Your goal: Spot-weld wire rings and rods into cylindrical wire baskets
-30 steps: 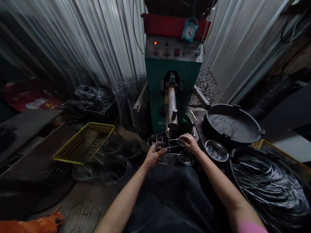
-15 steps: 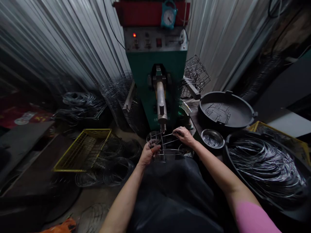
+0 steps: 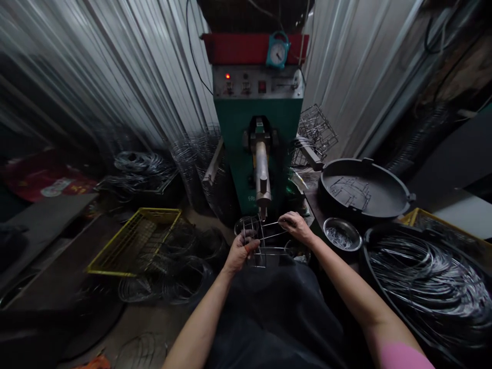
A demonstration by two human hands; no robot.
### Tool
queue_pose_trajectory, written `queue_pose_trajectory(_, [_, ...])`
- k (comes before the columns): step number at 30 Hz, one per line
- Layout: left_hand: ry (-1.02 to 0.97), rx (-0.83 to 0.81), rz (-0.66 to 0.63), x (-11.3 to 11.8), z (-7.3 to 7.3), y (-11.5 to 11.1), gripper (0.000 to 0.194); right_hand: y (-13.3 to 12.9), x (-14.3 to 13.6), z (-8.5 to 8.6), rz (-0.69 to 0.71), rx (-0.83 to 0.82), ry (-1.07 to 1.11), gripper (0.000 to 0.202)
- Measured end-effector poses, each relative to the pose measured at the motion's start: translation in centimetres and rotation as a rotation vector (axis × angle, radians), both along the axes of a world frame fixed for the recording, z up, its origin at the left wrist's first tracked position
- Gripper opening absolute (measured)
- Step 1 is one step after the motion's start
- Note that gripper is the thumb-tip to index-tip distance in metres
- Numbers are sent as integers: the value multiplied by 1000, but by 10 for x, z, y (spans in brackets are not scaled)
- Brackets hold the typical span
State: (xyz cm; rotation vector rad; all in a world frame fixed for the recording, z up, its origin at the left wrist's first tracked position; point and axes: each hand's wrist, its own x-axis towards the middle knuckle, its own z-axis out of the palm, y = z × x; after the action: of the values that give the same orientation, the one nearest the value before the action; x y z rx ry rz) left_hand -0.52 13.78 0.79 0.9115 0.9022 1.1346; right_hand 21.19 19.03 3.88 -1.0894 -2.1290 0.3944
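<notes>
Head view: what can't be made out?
Head view:
Grip of the right hand on the silver wire frame: hidden by the hand itself.
White lettering on the green metal machine: partly behind the grey cylindrical arm, too small.
Orange crumpled item: cut off by bottom edge.

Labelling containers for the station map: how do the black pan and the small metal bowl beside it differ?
Size: the black pan is much wider than the metal bowl.
Finish: the pan is dull and dark; the bowl is silvery and shinier.
Contents: the pan has thin wire pieces spread over part of its floor; the bowl holds a heap of small metal bits.
Shared: both are round and open-topped.
</notes>
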Motion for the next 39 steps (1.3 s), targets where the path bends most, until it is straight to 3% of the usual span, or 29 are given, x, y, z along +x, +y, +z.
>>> queue_pose_trajectory(24, [3, 5, 93, 11, 2, 12, 45, 12, 2, 2, -11, -11, 20, 16])
queue_pose_trajectory(39, [-44, 9, 59, 10, 1, 17, 42, 17, 4, -3, -5, -35, 48, 12])
